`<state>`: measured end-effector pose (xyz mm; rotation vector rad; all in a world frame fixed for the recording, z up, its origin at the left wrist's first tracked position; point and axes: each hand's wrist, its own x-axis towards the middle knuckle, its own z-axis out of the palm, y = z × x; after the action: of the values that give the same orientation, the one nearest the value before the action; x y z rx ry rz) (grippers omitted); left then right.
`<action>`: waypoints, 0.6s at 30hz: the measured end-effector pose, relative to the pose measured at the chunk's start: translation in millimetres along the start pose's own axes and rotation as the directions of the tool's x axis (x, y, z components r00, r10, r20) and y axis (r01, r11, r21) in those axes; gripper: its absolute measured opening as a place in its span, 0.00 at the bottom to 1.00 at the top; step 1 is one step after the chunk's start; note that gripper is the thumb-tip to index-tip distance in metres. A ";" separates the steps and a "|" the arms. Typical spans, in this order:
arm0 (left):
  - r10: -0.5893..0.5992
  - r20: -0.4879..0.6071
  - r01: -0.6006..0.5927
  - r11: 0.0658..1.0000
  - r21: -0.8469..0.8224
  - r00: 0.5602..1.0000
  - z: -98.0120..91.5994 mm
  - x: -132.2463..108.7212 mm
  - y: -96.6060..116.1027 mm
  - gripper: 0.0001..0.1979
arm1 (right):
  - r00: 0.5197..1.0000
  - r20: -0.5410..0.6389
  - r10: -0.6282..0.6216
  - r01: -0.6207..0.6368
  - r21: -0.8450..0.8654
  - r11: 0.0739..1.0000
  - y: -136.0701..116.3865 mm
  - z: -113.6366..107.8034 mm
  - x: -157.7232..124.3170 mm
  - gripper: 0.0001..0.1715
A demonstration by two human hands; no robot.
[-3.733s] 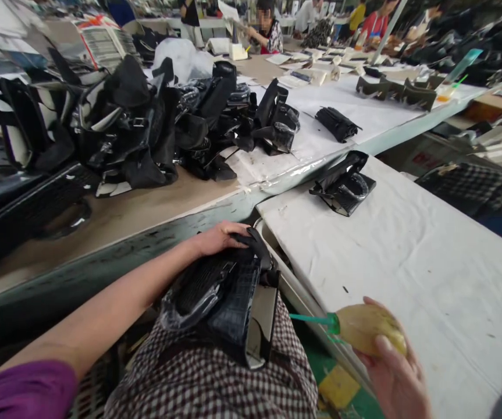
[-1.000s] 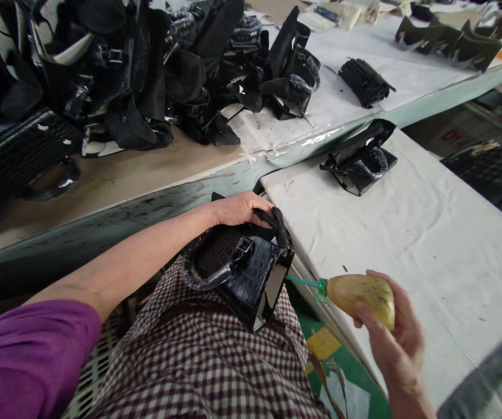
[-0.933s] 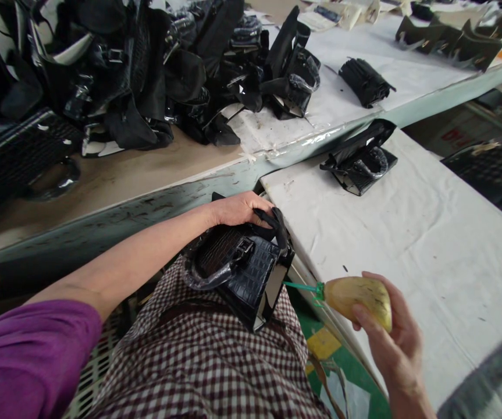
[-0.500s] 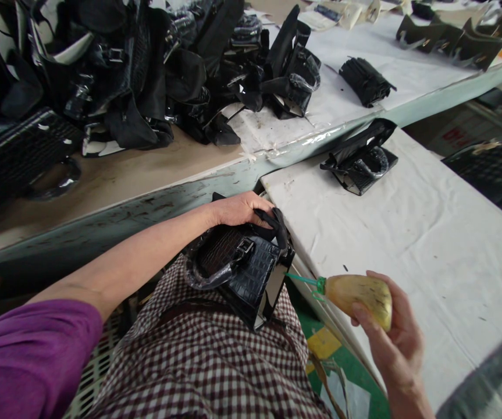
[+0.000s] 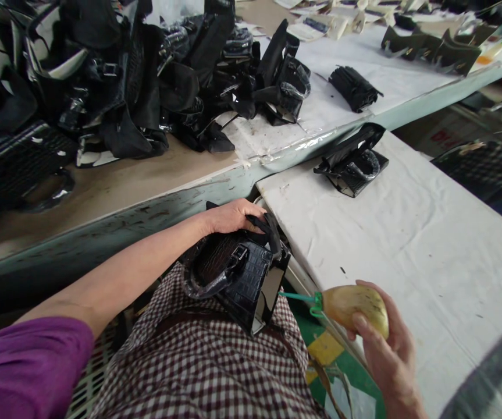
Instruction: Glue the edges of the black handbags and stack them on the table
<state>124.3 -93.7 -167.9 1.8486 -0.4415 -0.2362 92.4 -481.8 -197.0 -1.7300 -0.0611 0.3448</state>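
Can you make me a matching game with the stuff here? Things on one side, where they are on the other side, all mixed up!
Things:
1. bottle
2. bag
3. flat bag
4. pile of bags

Places:
A. on the white table
B. in the right hand
C. on the brown bench
D. on the lap, under the left hand

Pairs: 1-B, 2-D, 3-A, 4-C.
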 end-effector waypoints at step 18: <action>-0.080 -0.033 0.080 0.997 -0.010 0.996 -2.4 -10.5 -6.0 0.06 | 0.995 -0.096 0.029 -0.019 0.105 0.994 2.1 11.7 2.8 0.35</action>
<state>116.8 -85.8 -173.4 1.8610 -0.3435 -0.2613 91.6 -470.4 -201.3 -1.6429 0.0482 0.2758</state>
